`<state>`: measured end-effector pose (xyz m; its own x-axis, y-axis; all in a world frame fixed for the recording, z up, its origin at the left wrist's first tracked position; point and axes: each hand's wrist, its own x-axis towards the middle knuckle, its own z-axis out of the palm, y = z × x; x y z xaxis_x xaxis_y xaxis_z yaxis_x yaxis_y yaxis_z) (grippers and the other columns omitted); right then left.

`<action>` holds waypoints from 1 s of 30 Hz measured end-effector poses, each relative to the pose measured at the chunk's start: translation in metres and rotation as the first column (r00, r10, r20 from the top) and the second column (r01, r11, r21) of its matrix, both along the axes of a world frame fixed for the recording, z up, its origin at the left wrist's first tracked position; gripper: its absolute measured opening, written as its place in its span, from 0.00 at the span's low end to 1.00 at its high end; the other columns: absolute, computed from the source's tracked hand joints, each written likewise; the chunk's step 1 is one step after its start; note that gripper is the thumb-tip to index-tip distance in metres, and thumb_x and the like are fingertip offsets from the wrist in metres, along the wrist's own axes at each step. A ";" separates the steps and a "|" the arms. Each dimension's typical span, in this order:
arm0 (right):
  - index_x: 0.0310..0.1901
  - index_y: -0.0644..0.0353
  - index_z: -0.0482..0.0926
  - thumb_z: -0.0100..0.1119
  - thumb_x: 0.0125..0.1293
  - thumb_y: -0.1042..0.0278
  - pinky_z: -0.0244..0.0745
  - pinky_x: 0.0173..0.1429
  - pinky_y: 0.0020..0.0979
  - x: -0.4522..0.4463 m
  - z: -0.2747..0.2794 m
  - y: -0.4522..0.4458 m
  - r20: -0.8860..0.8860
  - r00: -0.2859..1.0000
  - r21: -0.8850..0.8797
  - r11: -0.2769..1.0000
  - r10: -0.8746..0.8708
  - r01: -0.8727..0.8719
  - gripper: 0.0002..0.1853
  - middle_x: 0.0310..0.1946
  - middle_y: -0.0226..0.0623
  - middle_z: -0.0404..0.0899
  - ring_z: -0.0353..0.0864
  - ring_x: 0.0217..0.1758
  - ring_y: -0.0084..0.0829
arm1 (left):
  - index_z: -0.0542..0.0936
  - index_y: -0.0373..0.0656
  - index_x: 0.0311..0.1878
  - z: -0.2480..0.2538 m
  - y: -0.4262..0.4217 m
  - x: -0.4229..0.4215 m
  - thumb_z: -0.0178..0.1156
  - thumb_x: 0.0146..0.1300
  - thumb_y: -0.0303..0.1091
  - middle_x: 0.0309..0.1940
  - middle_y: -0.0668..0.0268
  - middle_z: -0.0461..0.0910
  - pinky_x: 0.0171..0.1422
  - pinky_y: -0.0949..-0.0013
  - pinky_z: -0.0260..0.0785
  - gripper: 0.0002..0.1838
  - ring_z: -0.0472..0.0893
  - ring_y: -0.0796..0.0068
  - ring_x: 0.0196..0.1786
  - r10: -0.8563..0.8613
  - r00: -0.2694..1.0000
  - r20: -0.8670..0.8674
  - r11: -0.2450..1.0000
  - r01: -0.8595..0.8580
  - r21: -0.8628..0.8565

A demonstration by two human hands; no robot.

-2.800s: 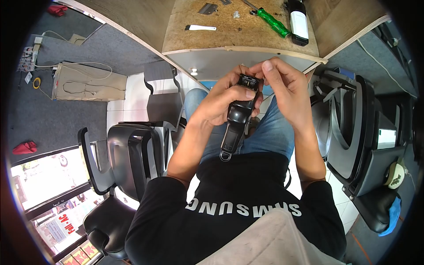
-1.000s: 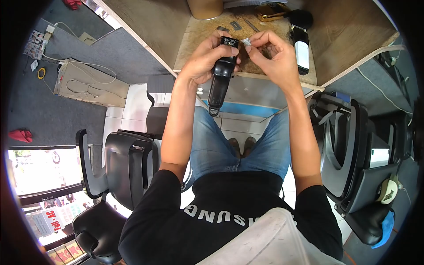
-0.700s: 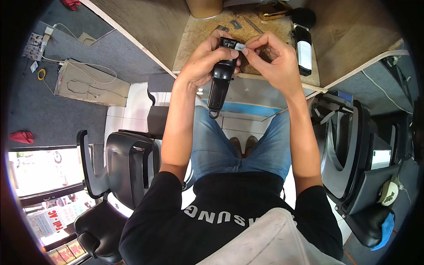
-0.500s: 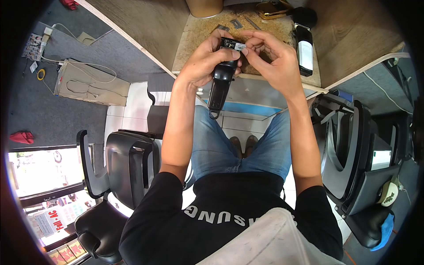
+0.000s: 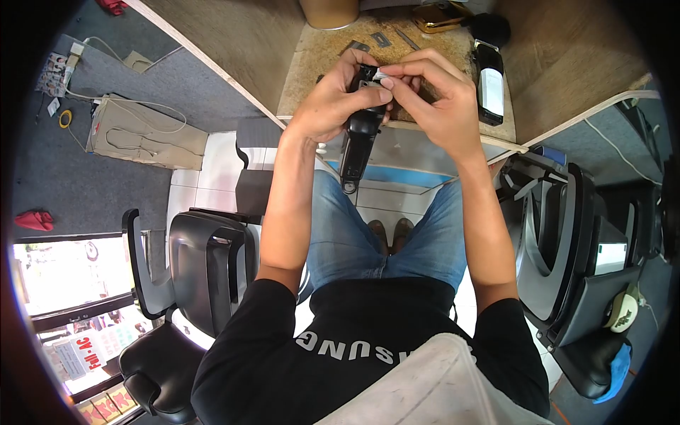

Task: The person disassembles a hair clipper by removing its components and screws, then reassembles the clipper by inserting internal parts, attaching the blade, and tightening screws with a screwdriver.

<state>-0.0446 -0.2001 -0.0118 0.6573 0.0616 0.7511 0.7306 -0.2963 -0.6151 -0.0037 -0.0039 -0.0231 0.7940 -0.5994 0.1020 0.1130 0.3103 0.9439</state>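
Note:
My left hand point(image 5: 331, 103) is wrapped round a black hair clipper point(image 5: 360, 134), its thumb lying across the body. The clipper's head points away from me and its looped end hangs toward my lap. Between the thumb and forefinger of my right hand point(image 5: 439, 99) is a small whitish piece point(image 5: 382, 75), held against the open head of the clipper. My fingers partly cover both the piece and the clipper's head.
On the wooden shelf point(image 5: 312, 64) lie thin metal blades point(image 5: 380, 39), a black and white clipper point(image 5: 489, 85), a round black brush point(image 5: 490, 30) and a gold clipper point(image 5: 438, 17). A brown container point(image 5: 329, 13) stands behind. Black chairs point(image 5: 205, 273) flank me.
Both hands and the clipper have moved forward over the shelf. My right hand has taken hold of the whitish piece and brought it to the clipper's head, which has since turned slightly.

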 end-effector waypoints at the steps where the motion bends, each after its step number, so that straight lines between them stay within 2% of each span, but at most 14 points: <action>1: 0.44 0.62 0.92 0.72 0.64 0.80 0.75 0.33 0.22 -0.001 0.000 0.001 0.009 1.000 -0.019 1.000 -0.003 0.004 0.08 0.36 0.30 0.85 0.80 0.28 0.18 | 0.65 0.36 0.61 0.000 0.001 0.000 0.70 0.67 0.25 0.43 0.56 0.83 0.42 0.65 0.82 0.27 0.87 0.68 0.40 -0.004 1.000 0.010 1.000 0.004 -0.009; 4: 0.44 0.62 0.92 0.73 0.63 0.81 0.75 0.31 0.23 -0.002 0.001 0.002 0.021 0.999 0.002 1.000 0.030 -0.030 0.08 0.36 0.31 0.85 0.82 0.29 0.19 | 0.65 0.35 0.61 0.003 0.000 -0.004 0.72 0.67 0.26 0.45 0.58 0.82 0.46 0.66 0.82 0.28 0.86 0.71 0.43 0.006 0.999 0.034 1.000 -0.007 0.012; 7: 0.47 0.65 0.91 0.72 0.63 0.82 0.72 0.39 0.23 -0.006 0.002 0.002 -0.051 0.997 -0.005 0.999 0.053 -0.053 0.10 0.39 0.32 0.84 0.79 0.38 0.21 | 0.65 0.35 0.62 0.000 0.001 -0.003 0.72 0.67 0.27 0.47 0.60 0.81 0.50 0.68 0.81 0.28 0.84 0.74 0.46 0.021 0.996 0.084 0.999 -0.023 0.030; 10: 0.46 0.65 0.91 0.72 0.63 0.82 0.71 0.39 0.22 -0.007 0.003 0.001 -0.046 0.999 -0.031 0.999 0.029 -0.030 0.10 0.39 0.31 0.83 0.78 0.38 0.20 | 0.65 0.36 0.62 0.000 0.003 -0.003 0.73 0.66 0.28 0.51 0.60 0.78 0.57 0.69 0.77 0.29 0.80 0.75 0.54 0.005 0.995 0.104 0.997 -0.013 0.077; 13: 0.45 0.64 0.92 0.74 0.63 0.81 0.70 0.39 0.22 -0.006 0.002 0.000 -0.116 0.990 0.027 0.997 0.078 -0.075 0.09 0.38 0.29 0.82 0.77 0.37 0.19 | 0.66 0.35 0.63 -0.004 0.003 -0.003 0.76 0.64 0.31 0.55 0.59 0.75 0.65 0.67 0.70 0.32 0.76 0.73 0.60 0.048 0.974 0.221 0.985 -0.083 0.149; 15: 0.42 0.65 0.90 0.74 0.63 0.81 0.70 0.33 0.21 -0.003 0.001 -0.001 -0.080 0.994 0.013 0.997 0.079 -0.078 0.06 0.37 0.29 0.83 0.79 0.33 0.16 | 0.66 0.35 0.63 -0.006 0.003 -0.002 0.77 0.63 0.33 0.56 0.58 0.73 0.68 0.66 0.67 0.34 0.73 0.72 0.63 0.052 0.971 0.232 0.985 -0.088 0.149; 16: 0.40 0.65 0.89 0.75 0.63 0.80 0.70 0.30 0.21 -0.001 0.000 -0.002 -0.062 0.995 0.007 0.997 0.080 -0.080 0.05 0.37 0.29 0.84 0.81 0.30 0.15 | 0.66 0.35 0.63 -0.006 0.003 -0.002 0.77 0.62 0.34 0.57 0.58 0.73 0.69 0.66 0.66 0.34 0.73 0.71 0.63 0.055 0.969 0.241 0.984 -0.094 0.153; 19: 0.40 0.65 0.89 0.76 0.62 0.79 0.70 0.31 0.21 0.001 -0.002 -0.005 -0.049 0.995 -0.011 0.996 0.083 -0.083 0.05 0.37 0.29 0.83 0.79 0.31 0.15 | 0.65 0.35 0.64 -0.003 0.003 -0.005 0.78 0.62 0.35 0.57 0.57 0.72 0.71 0.65 0.65 0.35 0.72 0.70 0.64 0.064 0.957 0.284 0.977 -0.118 0.178; 22: 0.40 0.64 0.90 0.76 0.61 0.80 0.70 0.34 0.21 0.002 -0.005 -0.007 -0.055 0.990 0.019 0.992 0.129 -0.129 0.06 0.37 0.29 0.83 0.78 0.33 0.16 | 0.64 0.35 0.65 0.008 0.002 -0.013 0.77 0.62 0.34 0.57 0.56 0.72 0.71 0.65 0.65 0.36 0.72 0.70 0.64 0.061 0.926 0.373 0.963 -0.154 0.223; 25: 0.41 0.63 0.91 0.75 0.60 0.82 0.71 0.36 0.22 0.000 -0.006 -0.009 -0.053 0.979 0.068 0.979 0.196 -0.192 0.08 0.37 0.30 0.83 0.78 0.34 0.17 | 0.62 0.34 0.65 0.015 0.000 -0.020 0.76 0.63 0.34 0.58 0.56 0.71 0.72 0.64 0.65 0.37 0.72 0.69 0.65 0.048 0.918 0.393 0.960 -0.152 0.236; 28: 0.42 0.63 0.91 0.73 0.60 0.83 0.71 0.36 0.22 0.001 -0.007 -0.011 -0.077 0.970 0.113 0.969 0.230 -0.221 0.09 0.37 0.31 0.83 0.78 0.35 0.18 | 0.61 0.33 0.64 0.012 -0.001 -0.018 0.76 0.63 0.33 0.58 0.55 0.71 0.72 0.64 0.66 0.36 0.72 0.67 0.65 0.043 0.865 0.500 0.946 -0.197 0.259; 30: 0.42 0.64 0.91 0.74 0.60 0.83 0.71 0.37 0.22 0.001 -0.007 -0.010 -0.073 0.970 0.114 0.968 0.231 -0.222 0.09 0.37 0.30 0.83 0.78 0.35 0.18 | 0.63 0.36 0.64 0.009 0.000 -0.018 0.76 0.62 0.29 0.59 0.57 0.72 0.72 0.62 0.68 0.35 0.73 0.67 0.66 0.061 0.858 0.510 0.944 -0.216 0.250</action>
